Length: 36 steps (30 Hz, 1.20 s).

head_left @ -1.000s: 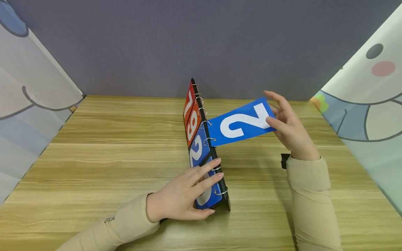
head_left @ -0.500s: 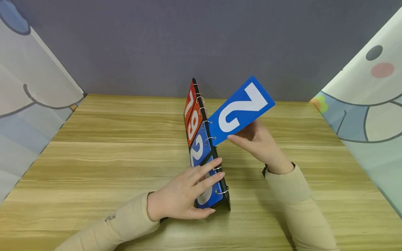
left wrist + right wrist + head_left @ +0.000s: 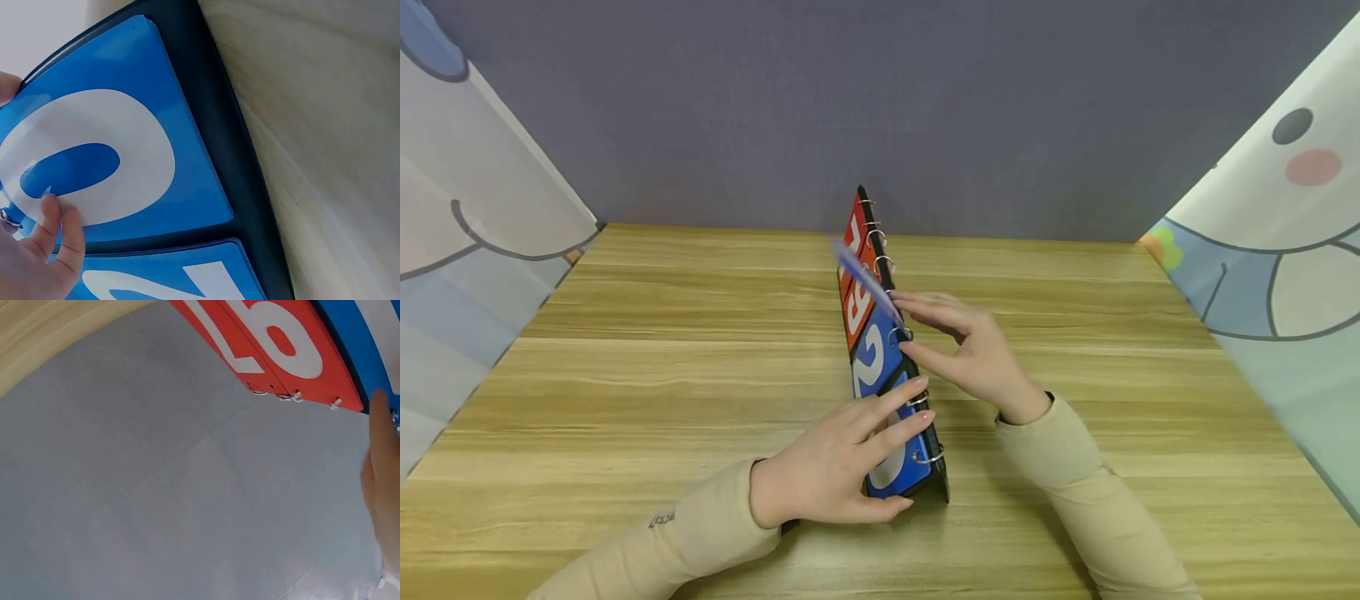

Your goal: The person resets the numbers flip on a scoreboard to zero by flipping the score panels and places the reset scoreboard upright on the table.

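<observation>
A tabletop flip scoreboard (image 3: 858,312) stands tent-like on the table, its red and blue number cards hung on metal rings. My left hand (image 3: 838,462) holds its near end, thumb at the end edge and two fingers reaching over the top. In the left wrist view, bent fingertips rest on the blue 0 card (image 3: 147,206). My right hand (image 3: 966,346) is at the ring edge, fingers extended, beside one blurred blue card (image 3: 871,285) tilted up over the number face. The right wrist view shows the red 6 card (image 3: 303,356) and a fingertip near the blue cards.
The wood-grain table (image 3: 662,358) surrounds the scoreboard. A grey-purple wall (image 3: 880,100) rises behind it, and cartoon-printed panels (image 3: 1300,250) flank both sides.
The blue 2 card has swung from the right side over the rings toward the number face. My right hand has moved left to the ring edge, releasing it. The left hand stays put.
</observation>
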Tool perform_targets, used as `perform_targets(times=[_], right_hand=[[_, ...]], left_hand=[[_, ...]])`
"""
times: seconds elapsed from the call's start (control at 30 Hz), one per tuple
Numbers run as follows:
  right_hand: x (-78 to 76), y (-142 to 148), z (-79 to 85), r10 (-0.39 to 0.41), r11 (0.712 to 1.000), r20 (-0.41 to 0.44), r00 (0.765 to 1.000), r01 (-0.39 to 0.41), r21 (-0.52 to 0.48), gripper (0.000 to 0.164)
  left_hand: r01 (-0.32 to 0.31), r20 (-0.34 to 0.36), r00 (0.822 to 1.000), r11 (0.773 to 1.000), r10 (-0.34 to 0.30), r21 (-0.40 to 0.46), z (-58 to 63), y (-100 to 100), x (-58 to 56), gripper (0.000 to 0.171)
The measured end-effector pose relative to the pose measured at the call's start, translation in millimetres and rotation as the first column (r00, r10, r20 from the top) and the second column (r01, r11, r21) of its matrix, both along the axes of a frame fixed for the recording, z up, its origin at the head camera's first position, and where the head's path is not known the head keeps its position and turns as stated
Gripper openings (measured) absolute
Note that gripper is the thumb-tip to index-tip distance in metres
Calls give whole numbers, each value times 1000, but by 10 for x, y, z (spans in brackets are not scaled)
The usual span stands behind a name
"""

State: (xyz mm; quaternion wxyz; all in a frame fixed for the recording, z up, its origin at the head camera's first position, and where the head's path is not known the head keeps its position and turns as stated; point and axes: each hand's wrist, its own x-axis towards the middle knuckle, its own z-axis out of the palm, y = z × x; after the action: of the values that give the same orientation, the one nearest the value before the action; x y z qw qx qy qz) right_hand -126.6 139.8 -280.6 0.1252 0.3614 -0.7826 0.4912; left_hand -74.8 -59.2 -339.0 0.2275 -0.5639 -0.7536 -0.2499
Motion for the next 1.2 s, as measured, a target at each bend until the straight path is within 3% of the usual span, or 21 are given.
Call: perform_targets(times=[0.17,0.37,0.6,0.97,1.13,1.2], right_hand=[[-62,6,-42,15,999,-232,973,-6,37,28],[-101,10,-27,39,994,-310,950,-6,107,27],[-165,-14,14,98,983,-248,964,-55,173,21],[-205,-11,-11,184,959,-231,956,-123,254,25],[-160,-19,-6,144,973,-107,984,-122,196,27],[-147,-21,-9,120,987,-15,993,-118,111,29]], left_hand=[[7,1,1000,1000,-7,1,6,11,0,88],[-4,-14,1000,1000,4,-2,15,14,-2,87],[5,-13,1000,1000,-5,9,19,9,-4,93],[19,8,1000,1000,-19,14,9,10,-1,85],[15,2,1000,1000,-15,13,6,7,0,85],[14,4,1000,1000,-14,15,6,6,2,85]])
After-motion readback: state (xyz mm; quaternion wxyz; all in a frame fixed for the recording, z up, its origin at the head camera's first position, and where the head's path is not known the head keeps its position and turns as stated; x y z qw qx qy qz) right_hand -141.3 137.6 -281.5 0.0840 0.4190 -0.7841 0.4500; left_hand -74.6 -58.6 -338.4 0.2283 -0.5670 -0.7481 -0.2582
